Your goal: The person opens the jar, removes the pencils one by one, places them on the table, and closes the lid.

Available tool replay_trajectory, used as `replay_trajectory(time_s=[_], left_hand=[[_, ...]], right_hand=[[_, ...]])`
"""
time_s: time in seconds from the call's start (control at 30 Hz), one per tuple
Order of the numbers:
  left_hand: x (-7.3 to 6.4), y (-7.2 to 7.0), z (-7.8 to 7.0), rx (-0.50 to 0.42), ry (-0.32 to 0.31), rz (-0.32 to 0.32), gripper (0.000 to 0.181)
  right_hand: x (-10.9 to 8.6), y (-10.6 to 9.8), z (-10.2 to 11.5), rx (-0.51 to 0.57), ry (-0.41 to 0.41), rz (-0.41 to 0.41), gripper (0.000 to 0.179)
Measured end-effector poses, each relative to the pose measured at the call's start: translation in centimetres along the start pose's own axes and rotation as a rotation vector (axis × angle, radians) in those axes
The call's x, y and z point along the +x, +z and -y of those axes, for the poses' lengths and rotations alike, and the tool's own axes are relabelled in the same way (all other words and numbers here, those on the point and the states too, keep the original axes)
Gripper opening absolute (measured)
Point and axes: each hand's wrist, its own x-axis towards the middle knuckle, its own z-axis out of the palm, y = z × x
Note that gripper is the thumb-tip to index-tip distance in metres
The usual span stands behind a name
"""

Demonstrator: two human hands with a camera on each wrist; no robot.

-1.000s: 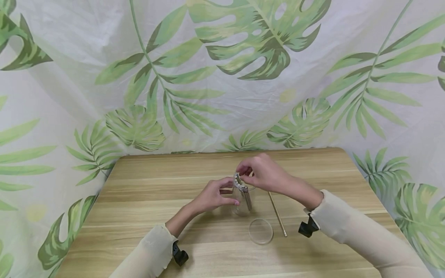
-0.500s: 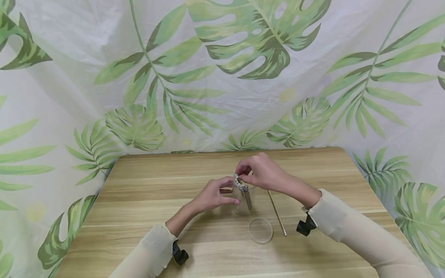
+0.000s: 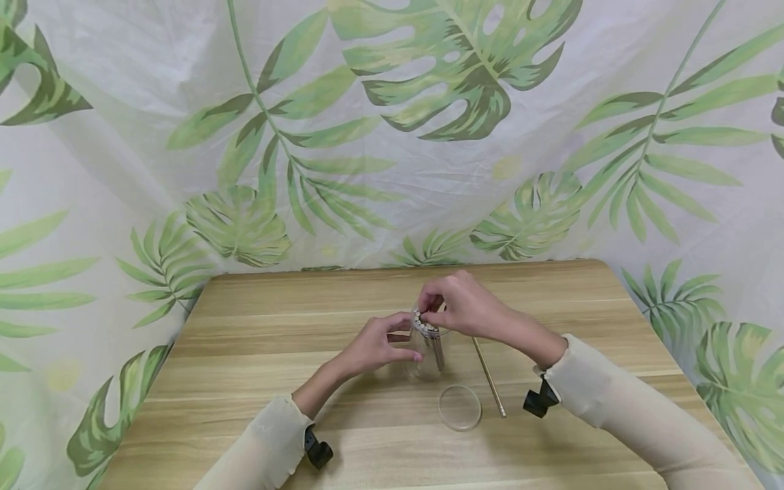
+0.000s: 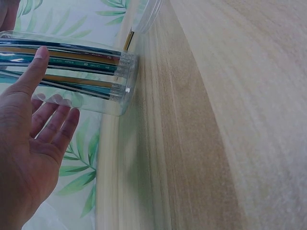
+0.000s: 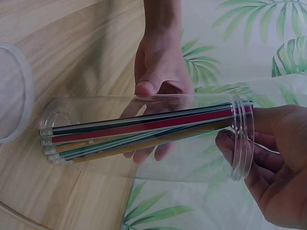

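Asker: What appears at the far left?

Describer: A cream sleeve (image 3: 257, 435) comes in over a wooden table (image 3: 245, 381), a small black camera (image 3: 318, 449) strapped at its cuff. Past the cuff, the left hand (image 3: 373, 346) holds a clear jar (image 3: 422, 369).

Asker: How do that hand's fingers lie?

Describer: Spread wide around the jar, the thumb on the near side and the other fingers round the far side.

Asker: And the jar?

Describer: It stands uncovered on the table. Inside is a bundle of pencils (image 5: 144, 126) in dark green, red and ochre, silvery ends close to the base.

Asker: Further right?

Describer: A round clear lid (image 3: 459, 408) lies flat just in front of the jar. Above it, the right hand (image 3: 467, 305) is at the jar's mouth, fingers curled, tips close to the pencils' upper ends. Whether they pinch any cannot be told.

Asker: Anything beyond?

Describer: One gold pencil (image 3: 488, 378) lies on the table, to the right of the lid. Then comes the other sleeve (image 3: 643, 415). A white cloth (image 3: 441, 197) printed with green leaves hangs behind the table.
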Motion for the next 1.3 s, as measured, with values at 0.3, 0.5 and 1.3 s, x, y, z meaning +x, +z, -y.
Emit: replay_trajectory(time_s=[0.3, 0.5, 1.3], left_hand=[[0.07, 0.04, -0.04, -0.004, 0.007, 0.000, 0.063], [0.07, 0.00, 0.13, 0.005, 0.009, -0.002, 0.063], [0.06, 0.06, 0.12, 0.004, 0.002, -0.004, 0.064]], right_hand=[[0.18, -0.09, -0.19, 0.006, -0.014, 0.020, 0.014], [0.28, -0.27, -0.25, 0.009, -0.005, 0.043, 0.013], [0.36, -0.40, -0.22, 0.072, 0.010, 0.031, 0.012]])
